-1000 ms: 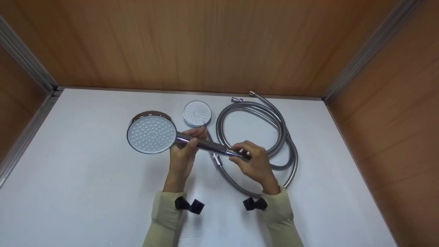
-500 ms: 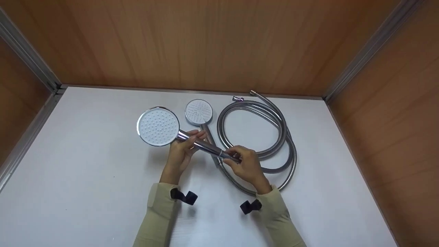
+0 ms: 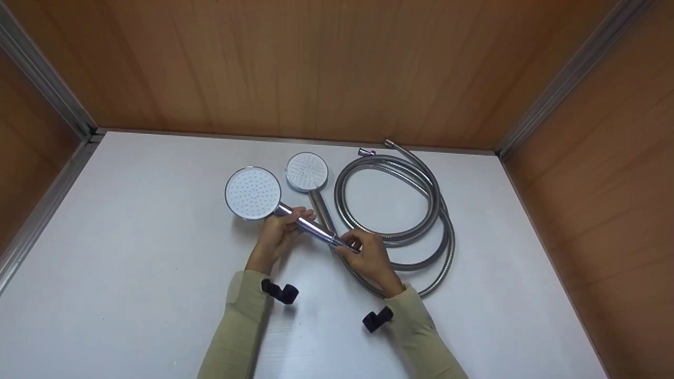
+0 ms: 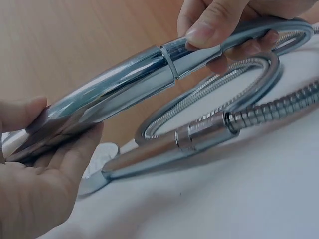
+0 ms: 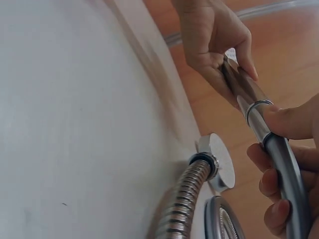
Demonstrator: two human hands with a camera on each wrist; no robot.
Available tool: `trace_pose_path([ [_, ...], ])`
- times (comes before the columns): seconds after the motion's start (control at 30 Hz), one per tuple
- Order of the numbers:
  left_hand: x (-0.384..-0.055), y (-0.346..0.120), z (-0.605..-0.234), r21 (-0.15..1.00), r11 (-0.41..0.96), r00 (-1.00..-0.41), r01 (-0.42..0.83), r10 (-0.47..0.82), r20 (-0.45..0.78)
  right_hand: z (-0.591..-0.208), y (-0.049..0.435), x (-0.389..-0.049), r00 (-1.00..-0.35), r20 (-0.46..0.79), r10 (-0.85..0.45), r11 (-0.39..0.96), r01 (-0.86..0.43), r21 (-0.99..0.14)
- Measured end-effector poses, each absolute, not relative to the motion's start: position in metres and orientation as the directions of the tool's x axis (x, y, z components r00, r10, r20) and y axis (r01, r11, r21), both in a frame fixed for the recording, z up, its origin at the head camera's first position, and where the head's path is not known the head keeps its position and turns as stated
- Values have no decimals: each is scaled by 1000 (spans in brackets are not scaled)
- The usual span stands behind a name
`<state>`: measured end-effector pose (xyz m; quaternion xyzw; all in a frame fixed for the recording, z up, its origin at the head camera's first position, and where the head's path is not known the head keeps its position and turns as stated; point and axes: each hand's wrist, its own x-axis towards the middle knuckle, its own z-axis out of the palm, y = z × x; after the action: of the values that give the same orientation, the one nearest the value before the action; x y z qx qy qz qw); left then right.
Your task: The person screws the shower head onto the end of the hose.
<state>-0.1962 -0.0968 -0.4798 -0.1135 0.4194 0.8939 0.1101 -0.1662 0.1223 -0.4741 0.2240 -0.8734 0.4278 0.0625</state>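
Observation:
My left hand [image 3: 274, 237] holds a chrome handheld shower head [image 3: 253, 193] by its handle [image 4: 114, 82], thumb on one side and fingers beneath. The white nozzle face points up toward the head camera. At the handle's lower end, my right hand [image 3: 371, 258] pinches the tapered metal hose nut [image 5: 257, 124] between thumb and fingers. In the left wrist view the nut lines up with the handle end, a thin ring-like seam between them. A smooth grey hose [image 5: 289, 179] runs from the nut through the right fingers.
A second shower head [image 3: 307, 171] lies on the white table [image 3: 158, 237] behind the hands, joined to a ribbed metal hose [image 4: 279, 107]. Coiled hoses [image 3: 437, 197] lie to the right, with a loose chrome end [image 3: 366, 152] near the wooden back wall [image 3: 316, 68].
The held shower head has shifted right and appears smaller in the head view. My right hand has moved left and slightly down with the nut. Both hands keep their hold.

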Motion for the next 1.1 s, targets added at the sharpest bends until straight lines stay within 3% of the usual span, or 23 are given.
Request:
trace_pose_path([
  [0.3,-209,-104,-495,791,-454,-900,-410,62,-431,-488,116,-170,-932,216,-291,557,-349,-754],
  [0.53,-210,-108,-504,833,-330,-889,-443,43,-456,-493,110,-171,-934,225,-279,570,-350,-744],
  [1.1,-216,-110,-502,807,-357,-873,-470,55,-485,-485,102,-181,-949,76,-307,671,-273,-690],
])
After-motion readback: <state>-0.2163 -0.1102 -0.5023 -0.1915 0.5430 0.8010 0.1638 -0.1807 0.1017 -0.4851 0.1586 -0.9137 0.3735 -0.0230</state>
